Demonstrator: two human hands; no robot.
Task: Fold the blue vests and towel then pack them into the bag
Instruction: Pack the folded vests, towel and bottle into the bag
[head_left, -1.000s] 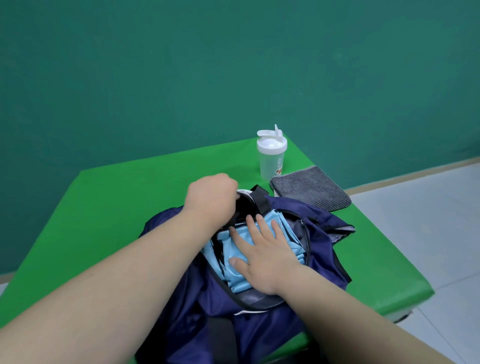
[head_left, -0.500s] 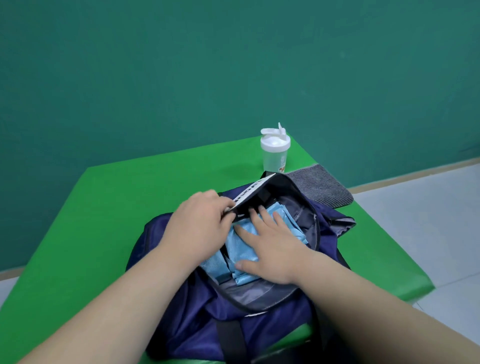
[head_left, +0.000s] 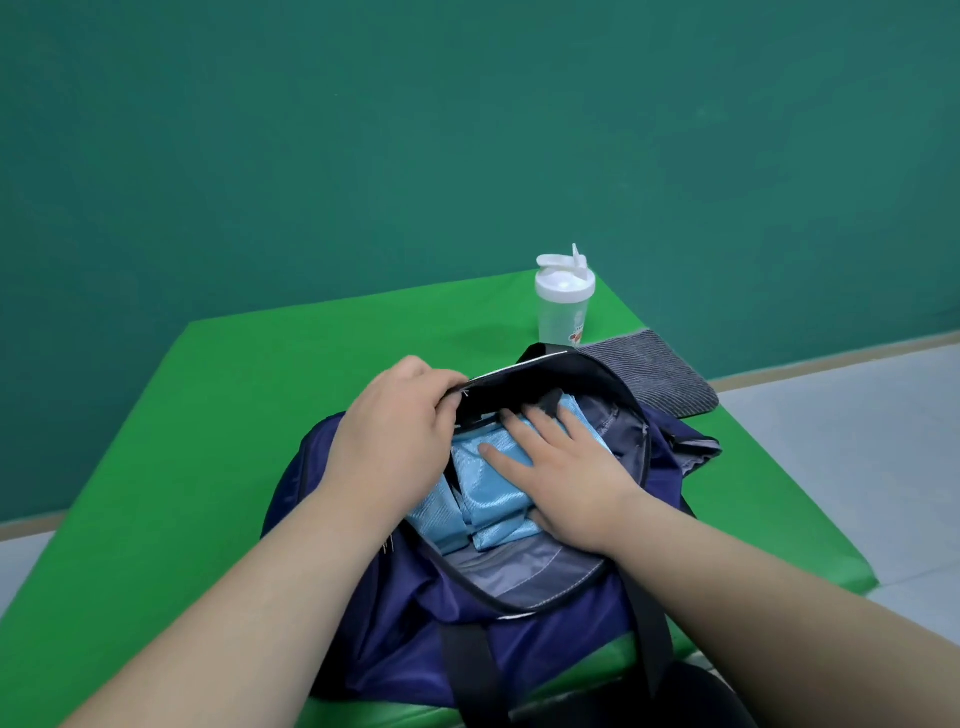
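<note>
A navy duffel bag (head_left: 530, 639) lies unzipped on the green table (head_left: 208, 457). Folded light-blue vests (head_left: 483, 493) sit inside its opening. My left hand (head_left: 395, 436) grips the far flap of the bag (head_left: 550, 371) and holds it lifted. My right hand (head_left: 566, 467) lies flat on the blue vests inside the bag, fingers straight and spread. A folded grey towel (head_left: 660, 376) rests on the table behind the bag, at the right edge.
A clear shaker bottle (head_left: 563, 301) with a white flip lid stands at the table's far right corner, just behind the towel. A dark green wall rises behind the table. Grey floor lies to the right.
My left hand pulled the bag's flap up and back, widening the opening. My right hand stayed pressed on the vests, and the view moved a little closer over the bag.
</note>
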